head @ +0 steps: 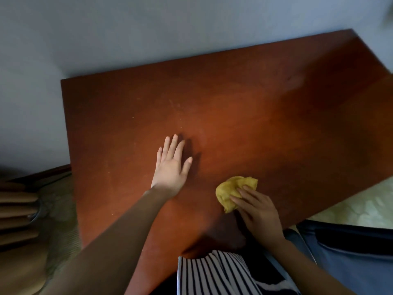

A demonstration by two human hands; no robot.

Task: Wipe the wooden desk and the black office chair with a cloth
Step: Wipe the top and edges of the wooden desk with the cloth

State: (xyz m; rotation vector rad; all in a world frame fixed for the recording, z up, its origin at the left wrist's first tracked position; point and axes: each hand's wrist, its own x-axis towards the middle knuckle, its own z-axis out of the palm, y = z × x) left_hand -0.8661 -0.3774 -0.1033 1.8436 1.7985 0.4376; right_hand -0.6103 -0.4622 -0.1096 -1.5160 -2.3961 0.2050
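Observation:
The reddish-brown wooden desk [244, 99] fills the middle of the head view, its top bare except for my hands and the cloth. A crumpled yellow cloth [231, 189] lies on the desk near its front edge. My right hand [258, 211] rests on the cloth's near side, fingers bent over it and pressing it to the wood. My left hand [171, 165] lies flat on the desk to the cloth's left, fingers straight and spread. The black office chair does not show clearly.
A pale wall [148, 28] runs behind the desk's far edge. At the left stands a bed or sofa with patterned fabric [55, 209] and stacked tan cushions [14, 211]. A light patterned surface [350, 207] lies beyond the desk's right front edge.

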